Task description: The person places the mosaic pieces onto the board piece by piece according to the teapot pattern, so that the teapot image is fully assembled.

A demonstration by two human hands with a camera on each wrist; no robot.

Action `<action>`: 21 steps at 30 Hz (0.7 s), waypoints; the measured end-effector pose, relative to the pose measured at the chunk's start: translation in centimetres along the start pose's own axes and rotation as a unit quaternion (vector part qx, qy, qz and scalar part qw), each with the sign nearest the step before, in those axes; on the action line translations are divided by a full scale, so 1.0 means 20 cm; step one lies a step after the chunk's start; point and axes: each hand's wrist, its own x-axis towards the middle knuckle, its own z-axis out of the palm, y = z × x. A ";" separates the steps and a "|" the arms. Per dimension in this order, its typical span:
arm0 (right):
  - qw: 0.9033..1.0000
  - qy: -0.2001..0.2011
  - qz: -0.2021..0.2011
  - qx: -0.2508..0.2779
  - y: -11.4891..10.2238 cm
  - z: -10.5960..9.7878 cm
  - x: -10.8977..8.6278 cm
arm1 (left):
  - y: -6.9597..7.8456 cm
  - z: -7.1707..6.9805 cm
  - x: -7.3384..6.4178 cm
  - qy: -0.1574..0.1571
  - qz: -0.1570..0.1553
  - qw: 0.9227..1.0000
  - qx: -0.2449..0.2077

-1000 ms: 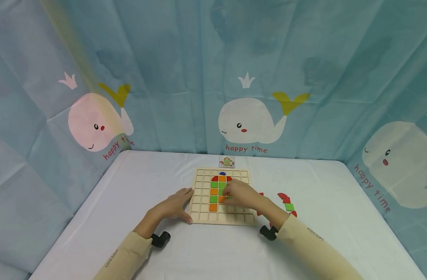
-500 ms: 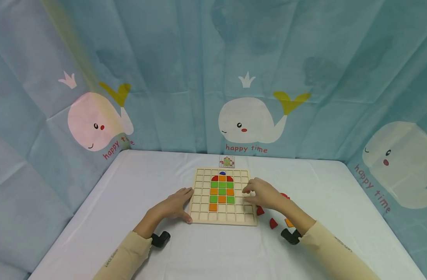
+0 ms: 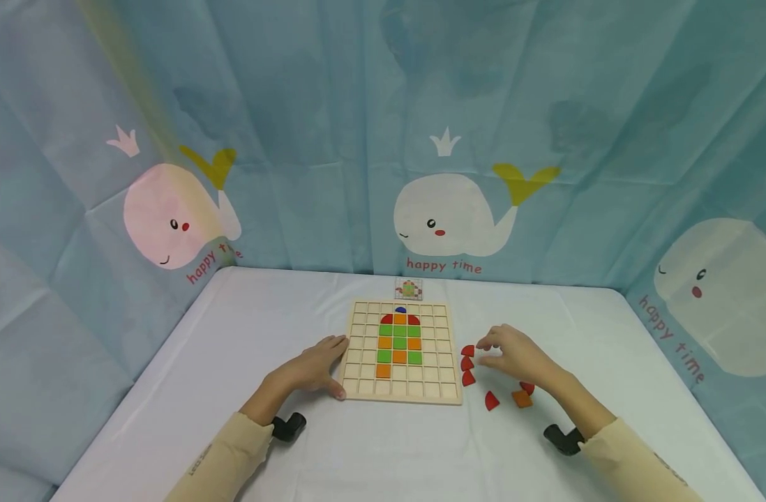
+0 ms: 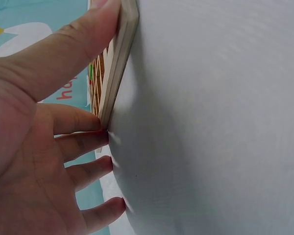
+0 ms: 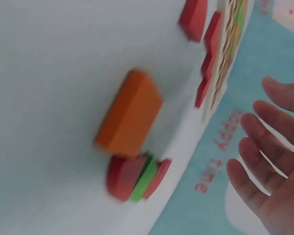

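My left hand (image 3: 317, 366) rests at the left edge of a wooden grid board (image 3: 364, 389). Its thumb (image 4: 73, 46) lies on the board's near corner, and the fairly straight fingers reach along the edge. Orange, green and red pieces fill the board's middle cells, with a blue half-round piece (image 3: 400, 309) at the top. My right hand (image 3: 515, 354) hovers over the table to the right of the board, fingers loosely bent and holding nothing. It is nearest to several red quarter-round pieces (image 3: 467, 364). An orange square (image 5: 130, 115) and a green piece (image 5: 145, 180) lie below it.
A small pattern card (image 3: 409, 288) lies behind the board. Another red quarter-round piece (image 3: 492, 400) sits nearer the front. A blue curtain with whales (image 3: 452, 216) hangs behind the white-covered table (image 3: 282, 300).
My right hand has moved from over the board out to the right, uncovering an orange and a green square in the pattern's right column. The left hand has stayed at the board's edge.
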 end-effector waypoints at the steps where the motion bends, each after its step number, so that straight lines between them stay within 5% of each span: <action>1: 1.000 0.000 0.002 0.000 0.02 0.00 -0.01 | 0.00 0.00 0.00 -0.001 0.001 1.000 0.001; 21: 0.997 -0.015 0.069 0.019 0.24 0.01 -0.16 | 0.00 0.00 0.01 -0.006 -0.003 1.000 0.006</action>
